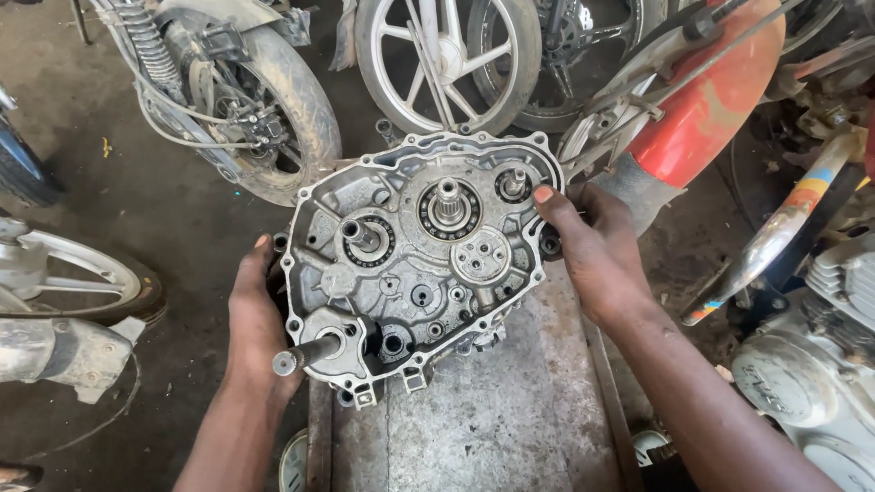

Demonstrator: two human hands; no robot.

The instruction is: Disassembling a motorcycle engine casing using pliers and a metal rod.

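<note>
A grey metal engine crankcase half point(410, 264) with bearings, holes and several protruding shafts is held upright over a worn metal bench point(501, 410). My left hand point(255, 319) grips its left rim, just above a shaft that sticks out at the lower left. My right hand point(592, 246) grips the right rim, thumb on the casing's edge near a small bearing.
Motorcycle wheels point(437, 55) and a dirty tyre point(292, 100) stand behind the casing. A red fuel tank point(720, 100) and chrome exhaust pipe point(775, 237) are at the right, another engine point(820, 364) at the lower right. A wheel point(64, 282) lies at the left on the oily concrete floor.
</note>
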